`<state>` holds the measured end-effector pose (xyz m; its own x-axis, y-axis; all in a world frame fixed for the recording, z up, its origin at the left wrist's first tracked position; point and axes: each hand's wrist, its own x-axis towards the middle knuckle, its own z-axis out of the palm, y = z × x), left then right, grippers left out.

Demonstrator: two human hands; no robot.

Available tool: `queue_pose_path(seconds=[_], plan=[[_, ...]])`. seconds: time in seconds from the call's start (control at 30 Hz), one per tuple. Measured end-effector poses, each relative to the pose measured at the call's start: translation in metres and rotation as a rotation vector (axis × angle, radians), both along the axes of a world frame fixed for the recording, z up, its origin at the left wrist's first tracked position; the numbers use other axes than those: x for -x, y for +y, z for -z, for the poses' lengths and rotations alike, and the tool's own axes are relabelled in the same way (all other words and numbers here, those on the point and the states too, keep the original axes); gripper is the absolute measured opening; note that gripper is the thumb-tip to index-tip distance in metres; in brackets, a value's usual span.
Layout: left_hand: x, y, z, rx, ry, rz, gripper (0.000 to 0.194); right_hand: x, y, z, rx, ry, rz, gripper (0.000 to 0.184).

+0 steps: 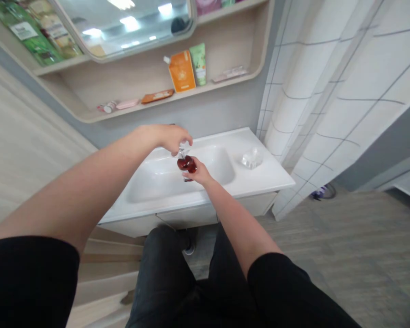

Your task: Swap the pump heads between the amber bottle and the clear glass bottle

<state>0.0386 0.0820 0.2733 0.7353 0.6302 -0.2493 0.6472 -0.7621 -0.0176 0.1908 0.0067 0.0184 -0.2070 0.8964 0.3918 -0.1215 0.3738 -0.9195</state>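
Over the white sink [223, 166] I hold a small dark red bottle [186, 164] with a pale label low on its side. My right hand [201, 173] is closed around the bottle's body from the right. At its top, a clear plastic cap or pump head [183, 149] is in the curled fingers of my left hand [172, 137], which comes from above and behind. The bottle looks slightly tilted. I cannot tell whether the clear top is still joined to the bottle.
A crumpled clear plastic item [252, 158] lies on the counter [268, 177] right of the sink. Above, a wall shelf [222, 89] holds an orange pouch [182, 72], a green tube [198, 64] and small packets. A mirror [130, 23] hangs there. A curtain [304, 73] is at right.
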Motion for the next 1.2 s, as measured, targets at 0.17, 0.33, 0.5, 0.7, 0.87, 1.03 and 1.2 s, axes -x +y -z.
queue_pose_path(seconds=[0.17,0.33,0.5,0.7,0.87,1.03,1.2], plan=[[0.029,0.017,0.021,0.061,-0.354,-0.014,0.057,0.001,0.002,0.002,0.005,-0.008,-0.008,0.095],[0.050,-0.008,0.030,0.153,-0.564,-0.219,0.061,0.001,0.004,0.002,0.000,-0.023,0.004,0.094],[0.077,-0.045,0.067,0.303,-0.934,-0.448,0.079,0.000,0.004,0.000,-0.011,-0.052,0.020,0.095],[0.121,-0.102,0.175,0.426,-1.579,-0.762,0.077,0.000,0.006,0.003,0.025,-0.062,0.029,0.091],[0.138,-0.136,0.247,0.203,-1.687,-0.957,0.073,-0.002,0.013,0.011,0.059,-0.087,0.065,0.088],[0.140,-0.136,0.266,0.072,-1.695,-0.951,0.076,-0.003,0.014,0.012,0.048,-0.167,0.124,0.080],[0.143,-0.130,0.267,0.104,-1.670,-0.963,0.077,-0.017,0.003,-0.002,-0.034,-0.259,0.218,0.082]])
